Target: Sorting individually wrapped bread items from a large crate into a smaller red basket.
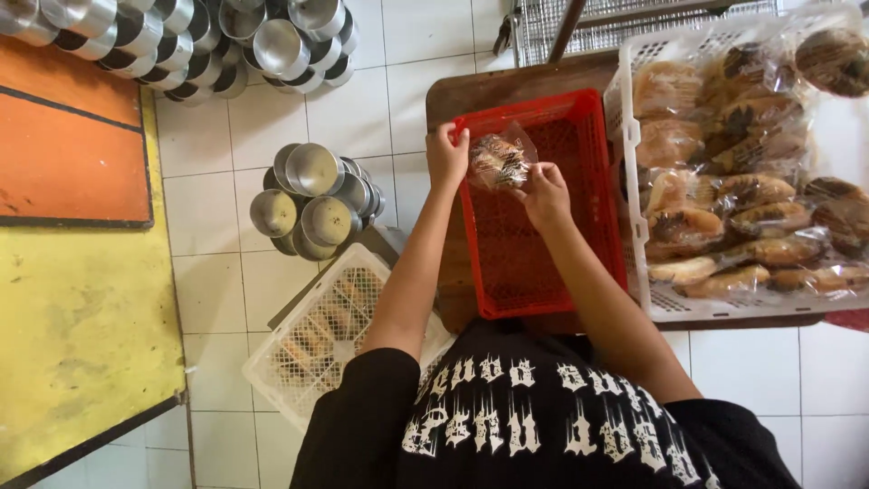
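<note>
A clear plastic bag with a brown pastry [499, 160] is held between both hands over the far end of a red plastic basket [584, 195]. My left hand [446, 154] pinches the bag's left edge. My right hand [544, 192] grips its lower right corner. The red basket sits on a dark wooden board [507, 89] and looks bare inside.
A white crate [634, 172] piled with several bagged pastries stands right of the red basket. A second white crate [308, 349] with a few bagged items lies on the tiled floor at lower left. Stacks of metal cups [312, 199] stand on the floor. An orange and yellow surface [77, 272] fills the left.
</note>
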